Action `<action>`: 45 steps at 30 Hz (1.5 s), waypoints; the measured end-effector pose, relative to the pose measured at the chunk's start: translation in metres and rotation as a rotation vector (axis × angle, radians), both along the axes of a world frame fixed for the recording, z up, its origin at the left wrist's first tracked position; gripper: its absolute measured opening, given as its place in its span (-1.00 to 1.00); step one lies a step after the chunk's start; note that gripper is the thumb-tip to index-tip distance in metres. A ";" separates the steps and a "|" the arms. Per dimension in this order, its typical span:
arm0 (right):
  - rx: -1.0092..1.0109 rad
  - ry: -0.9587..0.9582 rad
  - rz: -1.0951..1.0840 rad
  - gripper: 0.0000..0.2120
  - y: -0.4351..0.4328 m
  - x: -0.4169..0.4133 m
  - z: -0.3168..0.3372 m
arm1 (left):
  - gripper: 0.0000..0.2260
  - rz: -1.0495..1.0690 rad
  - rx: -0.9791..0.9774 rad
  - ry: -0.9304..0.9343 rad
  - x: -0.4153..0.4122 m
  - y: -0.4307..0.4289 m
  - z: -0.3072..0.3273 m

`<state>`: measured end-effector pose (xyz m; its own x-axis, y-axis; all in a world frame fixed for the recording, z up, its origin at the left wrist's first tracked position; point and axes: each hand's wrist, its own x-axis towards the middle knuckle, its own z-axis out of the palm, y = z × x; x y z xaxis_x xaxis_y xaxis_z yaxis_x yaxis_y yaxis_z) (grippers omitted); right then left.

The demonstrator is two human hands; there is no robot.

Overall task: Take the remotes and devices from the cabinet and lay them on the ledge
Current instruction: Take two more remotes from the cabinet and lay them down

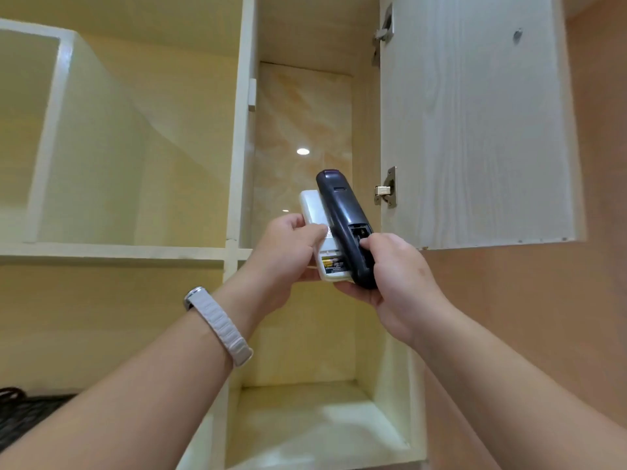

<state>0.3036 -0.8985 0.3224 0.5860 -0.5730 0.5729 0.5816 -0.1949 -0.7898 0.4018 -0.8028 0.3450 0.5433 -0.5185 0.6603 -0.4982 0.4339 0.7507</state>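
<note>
Fingers of your left hand pinch the white remote; touching it, the black remote sits gripped in your right hand, both in front of the open cabinet. Removal looks done for these two; next, lower them flat onto the ledge, which is out of view.

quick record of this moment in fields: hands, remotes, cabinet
left hand: grips the white remote, thumb on its back
right hand: grips the black remote, thumb at its open battery bay
white remote: back facing the camera, cover off, battery showing
black remote: back facing the camera, overlapping the white remote's right edge
cabinet door: swung open on the right
left wrist: pale band
</note>
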 end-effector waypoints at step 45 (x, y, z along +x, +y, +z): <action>0.857 0.102 -1.442 -0.83 0.420 -0.277 -0.351 | -0.83 -1.259 0.917 0.331 -0.235 0.194 -0.394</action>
<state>0.0263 -0.4787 -0.0285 -0.6474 -0.7424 -0.1723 0.2668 -0.0091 -0.9637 0.1669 -0.6091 -0.0493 -0.4709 -0.8657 -0.1695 0.0453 -0.2157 0.9754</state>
